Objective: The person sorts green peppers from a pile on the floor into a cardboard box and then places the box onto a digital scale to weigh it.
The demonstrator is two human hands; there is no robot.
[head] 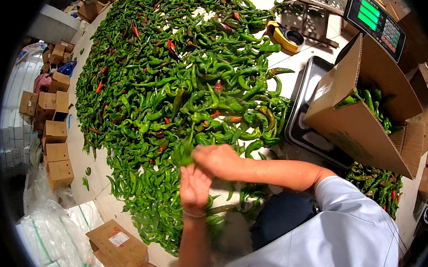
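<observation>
A large pile of green chili peppers (pixel 154 100), with some red ones among them, covers the floor before me. My left hand (pixel 195 183) is palm up over the near part of the pile, and my right hand (pixel 215 161) meets it at the fingers. Blurred green peppers (pixel 183 153) show at my fingertips; which hand grips them is not clear. To the right, an open cardboard box (pixel 348 130) with green peppers inside stands tilted on the metal platform (pixel 308 92) of a digital scale, whose display (pixel 370 13) is lit green.
A yellow and black tape roll or dispenser (pixel 286 38) lies beyond the scale. Cardboard boxes (pixel 56 132) line the left side. Clear plastic wrapping (pixel 52 236) and a flattened-looking carton (pixel 120 247) lie at lower left. More peppers (pixel 378 186) lie behind the scale at right.
</observation>
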